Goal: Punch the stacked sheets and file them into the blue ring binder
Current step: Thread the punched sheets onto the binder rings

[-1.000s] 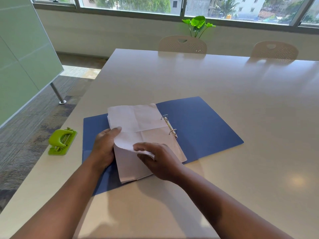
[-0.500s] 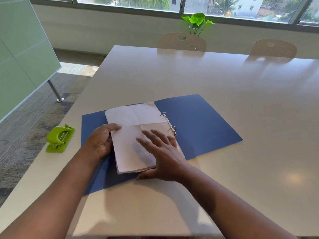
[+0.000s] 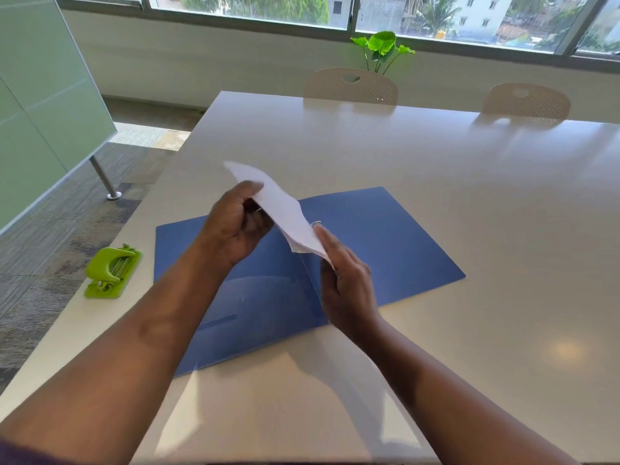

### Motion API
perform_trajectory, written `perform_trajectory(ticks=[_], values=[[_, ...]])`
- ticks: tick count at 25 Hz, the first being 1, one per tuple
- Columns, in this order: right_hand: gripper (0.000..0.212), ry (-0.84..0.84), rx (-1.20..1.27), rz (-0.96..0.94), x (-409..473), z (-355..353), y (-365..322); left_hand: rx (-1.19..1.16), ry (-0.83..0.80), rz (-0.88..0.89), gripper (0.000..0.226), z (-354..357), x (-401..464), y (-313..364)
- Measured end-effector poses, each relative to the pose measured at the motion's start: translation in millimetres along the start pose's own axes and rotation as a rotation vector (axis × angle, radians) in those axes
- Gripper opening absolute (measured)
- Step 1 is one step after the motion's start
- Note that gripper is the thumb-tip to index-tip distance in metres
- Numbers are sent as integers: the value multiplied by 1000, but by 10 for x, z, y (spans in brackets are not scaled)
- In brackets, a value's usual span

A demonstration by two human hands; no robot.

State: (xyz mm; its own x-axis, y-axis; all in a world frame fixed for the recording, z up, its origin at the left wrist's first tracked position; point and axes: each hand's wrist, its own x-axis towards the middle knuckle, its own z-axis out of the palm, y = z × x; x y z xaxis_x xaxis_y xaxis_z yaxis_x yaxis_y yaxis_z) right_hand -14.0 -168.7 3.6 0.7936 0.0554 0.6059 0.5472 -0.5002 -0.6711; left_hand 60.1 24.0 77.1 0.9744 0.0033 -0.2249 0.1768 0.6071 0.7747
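Left hand: the left hand (image 3: 235,226) is curled round the far, upper part of the stacked sheets (image 3: 281,209), thumb on the upper face and fingers underneath.
Right hand: the right hand (image 3: 345,276) grips the near, lower edge of the same stack; its fingers (image 3: 330,245) are pressed against the paper, though how far they wrap behind it cannot be told.
Sheets: the stack is held between both hands, lifted clear of the binder and tilted steeply, its far corner raised beyond the left hand.
Binder: the blue ring binder (image 3: 385,243) lies open and flat directly beneath both hands; only the top of its metal rings (image 3: 316,224) is seen, just beyond the right fingers. Whether the rings are open cannot be told.
Punch: the green hole punch (image 3: 112,271) sits on the table (image 3: 436,182) well to the left of the left hand, near the table edge, untouched.
Step in hand: judged to be squaring the lifted stack, either for punching or for seating on the rings; holes in the paper cannot be made out.
Doing it well: the edges should be tapped flush before anything else, since a skewed stack would give misaligned holes. Both grips should be kept firm so that no sheet slides out.
Risk: the paper looks soft and creased, so it may buckle if squeezed hard.
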Motion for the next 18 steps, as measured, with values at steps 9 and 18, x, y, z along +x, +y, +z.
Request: perform_trajectory(ticks=[9,18], values=[[18,440,332,662,263,-338,255,1029,-54,345,47,69,182,-950],[25,665,614,945,245,-484,516,1570,-121,405,86,-30,235,-1245]])
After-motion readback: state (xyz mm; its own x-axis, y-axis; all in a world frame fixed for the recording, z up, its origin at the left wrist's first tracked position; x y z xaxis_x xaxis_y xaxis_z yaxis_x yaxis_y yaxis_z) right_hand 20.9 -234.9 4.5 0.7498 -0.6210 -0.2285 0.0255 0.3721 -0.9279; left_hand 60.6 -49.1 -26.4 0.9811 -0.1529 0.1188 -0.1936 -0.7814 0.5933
